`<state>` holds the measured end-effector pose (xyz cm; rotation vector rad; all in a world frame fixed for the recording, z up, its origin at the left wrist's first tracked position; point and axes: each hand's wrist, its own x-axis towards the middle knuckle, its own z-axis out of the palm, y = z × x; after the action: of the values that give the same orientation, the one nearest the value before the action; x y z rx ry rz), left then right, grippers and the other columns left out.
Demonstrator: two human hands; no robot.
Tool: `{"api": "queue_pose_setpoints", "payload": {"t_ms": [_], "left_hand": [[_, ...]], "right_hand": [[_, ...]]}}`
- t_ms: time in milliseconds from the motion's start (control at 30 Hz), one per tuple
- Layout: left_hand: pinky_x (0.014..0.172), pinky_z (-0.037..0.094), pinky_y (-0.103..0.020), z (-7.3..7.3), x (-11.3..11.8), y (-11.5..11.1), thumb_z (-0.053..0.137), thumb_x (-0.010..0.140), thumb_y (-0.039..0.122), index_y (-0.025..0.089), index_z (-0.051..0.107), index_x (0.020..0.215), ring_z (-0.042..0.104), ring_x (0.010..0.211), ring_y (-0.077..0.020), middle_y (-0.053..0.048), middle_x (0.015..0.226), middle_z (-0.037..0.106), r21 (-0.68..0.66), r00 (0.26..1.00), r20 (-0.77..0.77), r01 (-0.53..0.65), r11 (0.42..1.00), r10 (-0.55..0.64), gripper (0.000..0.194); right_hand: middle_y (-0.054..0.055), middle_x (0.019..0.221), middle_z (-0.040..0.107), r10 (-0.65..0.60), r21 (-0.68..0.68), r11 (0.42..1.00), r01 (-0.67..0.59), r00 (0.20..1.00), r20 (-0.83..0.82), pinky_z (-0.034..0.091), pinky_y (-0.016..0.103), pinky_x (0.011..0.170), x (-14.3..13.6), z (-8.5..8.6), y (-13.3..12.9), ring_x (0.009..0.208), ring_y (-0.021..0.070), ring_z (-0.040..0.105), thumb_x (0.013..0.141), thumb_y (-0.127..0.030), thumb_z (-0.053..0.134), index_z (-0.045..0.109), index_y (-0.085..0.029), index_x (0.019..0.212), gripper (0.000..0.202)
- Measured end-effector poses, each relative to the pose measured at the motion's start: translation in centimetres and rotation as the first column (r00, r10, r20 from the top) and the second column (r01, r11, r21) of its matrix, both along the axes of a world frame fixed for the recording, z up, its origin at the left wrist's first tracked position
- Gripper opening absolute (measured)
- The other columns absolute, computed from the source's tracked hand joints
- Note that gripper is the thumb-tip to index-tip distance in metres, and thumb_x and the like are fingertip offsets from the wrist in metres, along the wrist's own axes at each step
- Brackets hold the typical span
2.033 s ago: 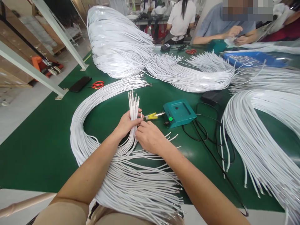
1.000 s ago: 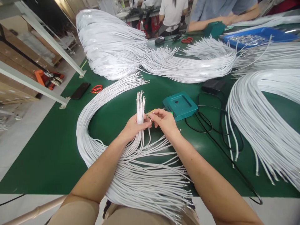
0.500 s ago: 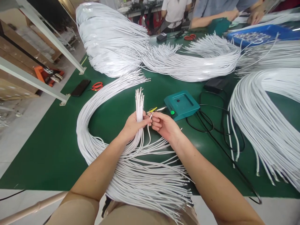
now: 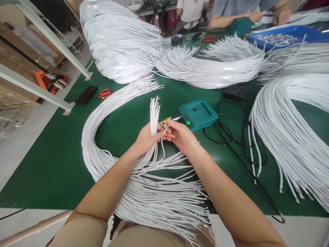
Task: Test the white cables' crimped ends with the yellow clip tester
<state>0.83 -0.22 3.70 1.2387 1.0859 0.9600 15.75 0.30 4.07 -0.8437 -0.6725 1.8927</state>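
My left hand is wrapped round an upright bunch of white cables, whose ends point away from me. Beside it, my right hand has its fingers bent at the tip of one white cable that curves up from the pile. The fingertips of both hands meet near that tip. Just beyond them, a yellow piece and a metal rod stick out from a teal device with a green button. A large pile of white cables spreads under my forearms.
More white cable bundles lie at the back and on the right. Red-handled scissors and a black phone are at the left. A blue tray and a person's hands are at the back right. Black cords trail rightward.
My right hand's fingers have shifted slightly at the single cable's tip, the index finger lifting a little. My left hand keeps its hold on the bunch. The view has moved slightly.
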Motion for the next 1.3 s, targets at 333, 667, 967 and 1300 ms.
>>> {"api": "queue_pose_setpoints", "payload": {"t_ms": [333, 667, 967, 1300], "left_hand": [[0.059, 0.046, -0.023, -0.12, -0.30, 0.11, 0.071, 0.074, 0.026, 0.017, 0.050, 0.087, 0.058, 0.061, -0.0087, 0.001, 0.078, 0.061, 0.035, 0.998, 0.060, 0.019, 0.999, -0.021, 0.026], [0.050, 0.039, -0.019, -0.32, -0.46, 0.13, 0.073, 0.072, 0.032, 0.025, 0.050, 0.128, 0.054, 0.068, -0.0107, 0.000, 0.081, 0.056, -0.044, 0.979, 0.188, 0.092, 0.995, -0.082, 0.061], [0.049, 0.038, -0.020, -0.37, -0.74, 0.34, 0.073, 0.072, 0.033, 0.024, 0.060, 0.119, 0.052, 0.066, -0.0102, -0.001, 0.078, 0.055, -0.104, 0.966, 0.224, 0.152, 0.983, -0.125, 0.049], [0.050, 0.038, -0.019, -0.09, -0.96, 0.39, 0.076, 0.068, 0.027, 0.023, 0.058, 0.120, 0.051, 0.062, -0.0078, 0.001, 0.079, 0.055, -0.106, 0.982, 0.175, 0.087, 0.991, -0.067, 0.056]], "right_hand": [[-0.003, 0.064, 0.053, -0.104, 0.064, 0.993, 0.101, 0.994, 0.034, 0.039, 0.023, 0.054, 0.00, -0.49, -0.16, 0.052, 0.0057, 0.040, 0.071, -0.042, 0.073, 0.066, -0.015, 0.073, 0.028], [-0.001, 0.065, 0.061, -0.196, 0.183, 0.971, 0.155, 0.953, 0.233, 0.040, 0.025, 0.057, -0.18, -0.35, -0.24, 0.055, 0.0078, 0.046, 0.069, -0.035, 0.073, 0.070, -0.017, 0.074, 0.019], [-0.002, 0.062, 0.059, -0.303, 0.379, 0.917, 0.123, 0.834, 0.461, 0.043, 0.026, 0.064, -0.18, -0.58, -0.02, 0.059, 0.0104, 0.053, 0.074, -0.029, 0.066, 0.066, -0.018, 0.068, 0.012], [0.002, 0.064, 0.060, -0.144, 0.153, 0.981, 0.123, 0.980, 0.140, 0.045, 0.027, 0.059, -0.34, -0.50, 0.14, 0.054, 0.0107, 0.052, 0.075, -0.064, 0.058, 0.062, -0.016, 0.065, 0.049]]}}
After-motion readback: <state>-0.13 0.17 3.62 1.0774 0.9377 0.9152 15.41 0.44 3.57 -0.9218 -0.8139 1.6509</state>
